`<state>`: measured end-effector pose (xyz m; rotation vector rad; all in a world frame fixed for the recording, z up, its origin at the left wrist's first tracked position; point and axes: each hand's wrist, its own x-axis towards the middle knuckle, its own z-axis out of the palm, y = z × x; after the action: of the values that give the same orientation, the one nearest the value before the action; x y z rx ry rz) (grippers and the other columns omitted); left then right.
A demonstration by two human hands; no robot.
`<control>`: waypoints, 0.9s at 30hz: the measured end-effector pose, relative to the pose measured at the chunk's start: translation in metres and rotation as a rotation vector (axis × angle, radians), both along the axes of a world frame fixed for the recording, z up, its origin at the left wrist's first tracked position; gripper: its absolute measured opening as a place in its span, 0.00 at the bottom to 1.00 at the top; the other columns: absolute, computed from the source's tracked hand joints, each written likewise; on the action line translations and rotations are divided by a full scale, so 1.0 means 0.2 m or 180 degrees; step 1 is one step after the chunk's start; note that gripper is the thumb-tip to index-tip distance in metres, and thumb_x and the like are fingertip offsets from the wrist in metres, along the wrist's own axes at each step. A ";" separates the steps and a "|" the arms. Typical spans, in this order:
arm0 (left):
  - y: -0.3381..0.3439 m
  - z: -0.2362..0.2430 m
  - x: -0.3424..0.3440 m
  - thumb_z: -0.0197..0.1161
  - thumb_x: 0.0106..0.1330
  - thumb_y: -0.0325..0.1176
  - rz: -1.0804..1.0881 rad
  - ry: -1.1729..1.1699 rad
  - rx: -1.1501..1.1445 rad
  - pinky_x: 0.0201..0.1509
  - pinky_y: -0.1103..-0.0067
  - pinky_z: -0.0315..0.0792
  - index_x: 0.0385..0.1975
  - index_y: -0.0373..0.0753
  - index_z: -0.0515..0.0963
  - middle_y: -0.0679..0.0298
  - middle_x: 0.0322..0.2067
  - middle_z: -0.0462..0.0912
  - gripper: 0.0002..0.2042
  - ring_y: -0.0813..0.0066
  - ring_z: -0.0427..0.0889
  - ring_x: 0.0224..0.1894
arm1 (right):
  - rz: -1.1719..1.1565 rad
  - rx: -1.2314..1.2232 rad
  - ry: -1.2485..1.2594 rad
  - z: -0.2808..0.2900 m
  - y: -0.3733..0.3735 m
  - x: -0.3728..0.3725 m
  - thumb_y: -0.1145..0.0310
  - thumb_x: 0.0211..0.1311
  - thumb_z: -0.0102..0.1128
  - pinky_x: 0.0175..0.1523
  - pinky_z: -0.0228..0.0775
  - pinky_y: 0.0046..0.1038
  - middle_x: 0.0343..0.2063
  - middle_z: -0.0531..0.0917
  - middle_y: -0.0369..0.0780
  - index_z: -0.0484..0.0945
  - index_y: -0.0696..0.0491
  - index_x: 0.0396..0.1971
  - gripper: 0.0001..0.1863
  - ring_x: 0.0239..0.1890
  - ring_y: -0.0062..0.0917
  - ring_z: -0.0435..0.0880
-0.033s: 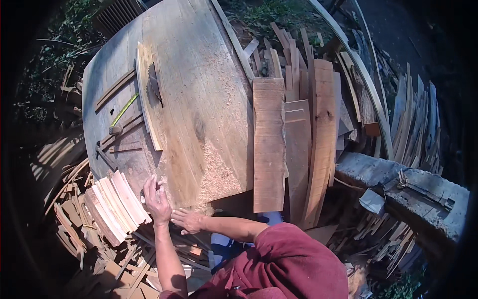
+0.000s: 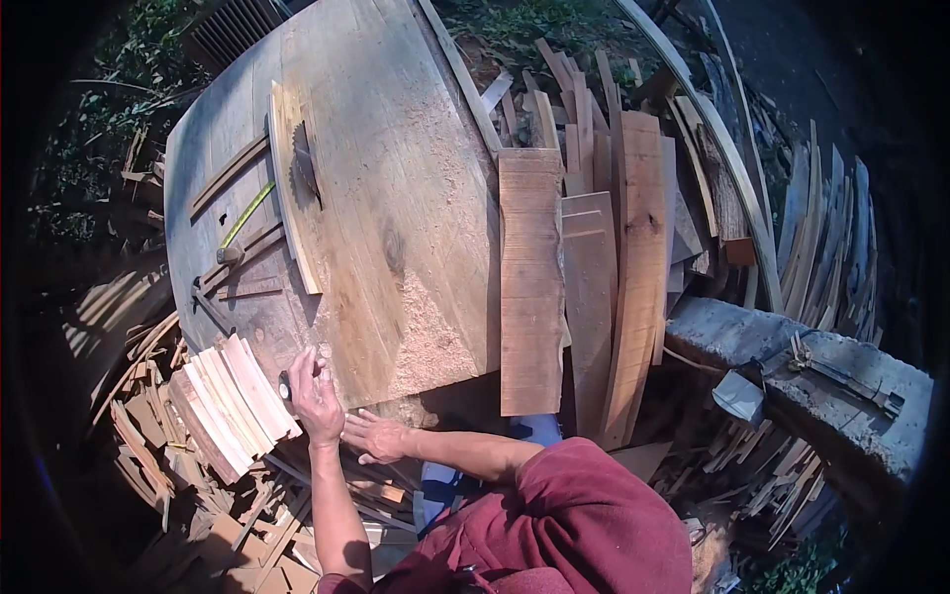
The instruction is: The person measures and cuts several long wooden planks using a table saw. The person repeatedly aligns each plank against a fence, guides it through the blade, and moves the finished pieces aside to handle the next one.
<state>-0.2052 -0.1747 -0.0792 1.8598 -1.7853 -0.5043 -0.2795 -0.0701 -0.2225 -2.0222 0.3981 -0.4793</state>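
My left hand is at the near left edge of a wooden saw table, fingers bent and close together. A small round black piece shows beside these fingers; I cannot make out what it belongs to. Just right of that hand, my right hand reaches across with fingers stretched and apart, below the table's edge. A toothed circular saw blade stands up through a slot in the tabletop. Along its left side lies a long pale wood strip. Sawdust covers the near part of the top.
Left of my hands sits a stack of cut wood pieces. A tape measure and narrow strips lie left of the blade. Brown boards stand along the table's right side. A concrete beam is farther right; scrap wood lies around.
The view has shifted slightly. More of the saw blade's teeth and of the black piece by my left hand shows. Both hands stay in nearly the same place.
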 end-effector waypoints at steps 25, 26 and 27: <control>0.76 -0.79 -0.80 0.54 0.76 0.56 0.0484 0.3039 0.3076 0.59 0.66 0.73 0.69 0.32 0.64 0.48 0.61 0.76 0.34 0.61 0.78 0.59 | -0.5985 -0.2722 0.4135 0.44 1.04 -3.03 0.40 0.52 0.74 0.65 0.68 0.49 0.65 0.69 0.55 0.56 0.57 0.73 0.57 0.65 0.50 0.71; 0.84 -0.81 -0.69 0.55 0.76 0.54 0.0596 0.2942 0.3054 0.54 0.69 0.76 0.67 0.32 0.66 0.50 0.58 0.78 0.32 0.64 0.81 0.55 | -0.5953 -0.2692 0.4048 0.40 1.05 -3.03 0.40 0.52 0.74 0.65 0.68 0.49 0.65 0.69 0.55 0.56 0.57 0.73 0.57 0.65 0.50 0.71; 0.93 -0.84 -0.61 0.55 0.75 0.53 0.0678 0.2760 0.3144 0.51 0.71 0.78 0.66 0.33 0.67 0.51 0.57 0.79 0.30 0.66 0.82 0.52 | -0.5833 -0.2808 0.3901 0.39 1.06 -3.07 0.41 0.53 0.73 0.65 0.69 0.47 0.65 0.69 0.54 0.57 0.57 0.73 0.56 0.65 0.49 0.72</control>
<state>-0.3264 0.0120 -0.2478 1.8347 -0.7442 -1.9824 -0.8931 0.1411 -0.1443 -1.8380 3.3085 -0.3327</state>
